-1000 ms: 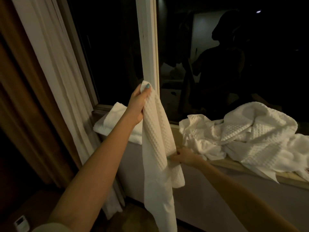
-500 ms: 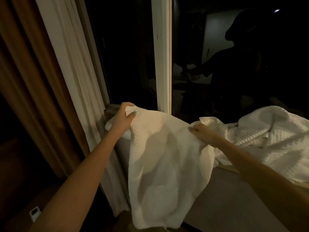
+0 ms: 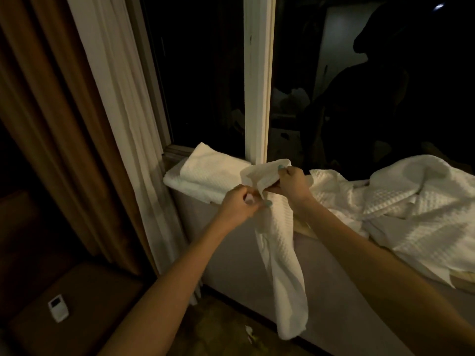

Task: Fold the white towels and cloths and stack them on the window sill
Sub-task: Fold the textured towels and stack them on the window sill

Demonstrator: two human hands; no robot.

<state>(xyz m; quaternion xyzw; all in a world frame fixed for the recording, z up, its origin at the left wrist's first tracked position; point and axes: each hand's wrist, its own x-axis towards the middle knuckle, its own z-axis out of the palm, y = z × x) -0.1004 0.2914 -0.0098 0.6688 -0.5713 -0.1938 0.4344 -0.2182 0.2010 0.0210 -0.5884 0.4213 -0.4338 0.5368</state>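
At frame centre, the left hand [image 3: 241, 205] and right hand [image 3: 290, 182] each pinch the hanging towel [image 3: 282, 253], mid-fold; next, probably matching its corners.

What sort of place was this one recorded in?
Most likely a hotel room or bedroom at night: floor-length curtains beside a dark window, a window sill, and on it a folded stack and loose heap of white waffle-weave towels.
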